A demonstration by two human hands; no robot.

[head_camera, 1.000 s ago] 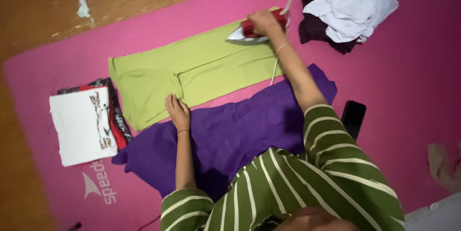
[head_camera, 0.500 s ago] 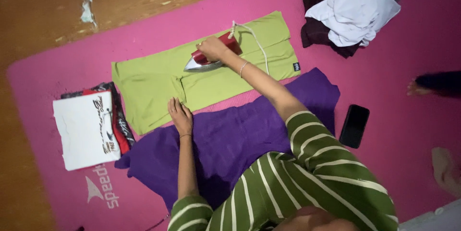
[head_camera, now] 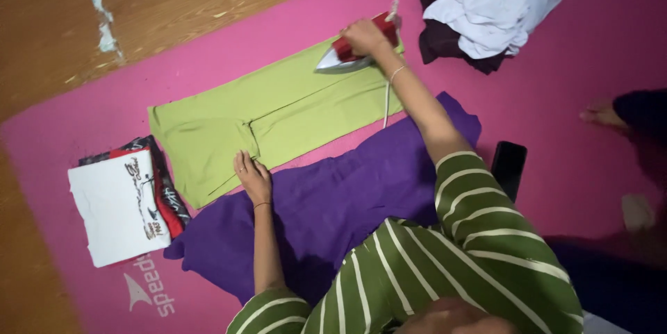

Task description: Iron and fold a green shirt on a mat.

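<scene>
The red iron (head_camera: 351, 49) is gripped by the right hand (head_camera: 363, 34) at the upper-centre end of the green trousers (head_camera: 278, 112); the left hand (head_camera: 253, 178), fingers flat together, pins their edge; crumpled clothes (head_camera: 486, 11) remain unpressed, a folded stack (head_camera: 121, 205) seems finished

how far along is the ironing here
Looks done: a folded stack, white piece on top, sits at the mat's left end. In hand: the right hand grips a red iron at one end of the flat green garment, while the left hand presses its near edge. Left: a purple cloth spread near the person and a crumpled heap past the iron.
</scene>
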